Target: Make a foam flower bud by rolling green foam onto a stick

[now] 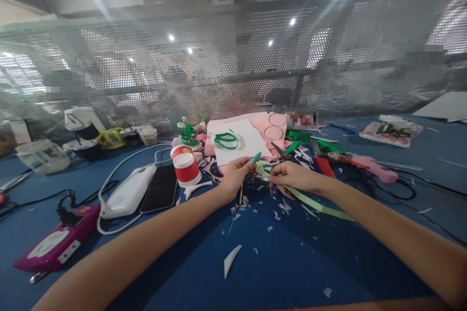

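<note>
A light green strip (321, 205), paper or ribbon, runs between my two hands, and its long tail trails down to the right. My left hand (235, 177) is closed on the strip's looped end, the teal-nailed thumb on top. A thin brown stick (241, 193) hangs below those fingers; whether they grip it is hidden. Opposite, my right hand (297, 177) pinches the same strip with bent fingers. A dark scissor-like blade (280, 150) shows just behind the right hand, and I cannot tell whether it is held. Green ribbon loops (226, 139) lie on white paper (242, 143) beyond.
Red paper cups (187, 171), a black phone (159, 189), a white power bank (127, 192) and a purple power strip (58, 240) stand left. A pink glue gun (375, 167) lies right among green scraps. White clippings litter the blue table (277, 272). Perforated metal screen (226, 67) behind.
</note>
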Tool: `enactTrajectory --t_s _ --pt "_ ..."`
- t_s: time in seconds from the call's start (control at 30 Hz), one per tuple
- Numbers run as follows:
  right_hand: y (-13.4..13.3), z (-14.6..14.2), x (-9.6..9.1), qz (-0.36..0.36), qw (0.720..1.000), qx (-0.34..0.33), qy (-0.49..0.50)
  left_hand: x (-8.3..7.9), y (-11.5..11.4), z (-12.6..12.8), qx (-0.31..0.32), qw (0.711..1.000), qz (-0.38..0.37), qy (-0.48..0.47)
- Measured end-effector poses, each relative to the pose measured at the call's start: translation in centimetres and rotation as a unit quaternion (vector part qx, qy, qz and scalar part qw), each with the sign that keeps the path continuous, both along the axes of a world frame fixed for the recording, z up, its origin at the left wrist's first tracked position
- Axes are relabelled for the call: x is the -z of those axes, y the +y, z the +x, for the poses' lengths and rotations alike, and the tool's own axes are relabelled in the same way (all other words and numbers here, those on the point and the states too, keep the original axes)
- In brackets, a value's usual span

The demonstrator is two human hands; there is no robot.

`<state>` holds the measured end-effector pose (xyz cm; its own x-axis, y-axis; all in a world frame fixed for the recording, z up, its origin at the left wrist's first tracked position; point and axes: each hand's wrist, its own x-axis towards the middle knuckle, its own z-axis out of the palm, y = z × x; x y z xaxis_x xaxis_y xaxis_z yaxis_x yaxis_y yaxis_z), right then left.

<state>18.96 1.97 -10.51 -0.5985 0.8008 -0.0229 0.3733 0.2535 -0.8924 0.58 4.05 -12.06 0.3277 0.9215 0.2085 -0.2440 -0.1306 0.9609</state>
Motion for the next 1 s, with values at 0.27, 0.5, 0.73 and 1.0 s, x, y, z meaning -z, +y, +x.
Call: enactTrajectory --t_s 0.27,0.5,0.73,1.0 --pt "-0.11 -0.12 -0.27 -0.011 1.000 0.010 -0.002 0.01 -0.19 -0.23 0.025 0.997 0.042 0.059" --pt "-0.01 -0.01 -0.21 -0.010 0.999 0.036 0.003 0.20 -0.04 -0.32 -0.004 0.995 0.040 0.087" --pt "0.07 0.01 -0.20 -0.008 0.999 0.039 -0.018 0.16 -0.09 -0.15 -0.027 0.995 0.029 0.094" --pt "0.04 0.07 -0.04 0.002 0.999 0.044 -0.025 -0.07 -0.30 -0.07 -0.026 0.995 0.025 0.091"
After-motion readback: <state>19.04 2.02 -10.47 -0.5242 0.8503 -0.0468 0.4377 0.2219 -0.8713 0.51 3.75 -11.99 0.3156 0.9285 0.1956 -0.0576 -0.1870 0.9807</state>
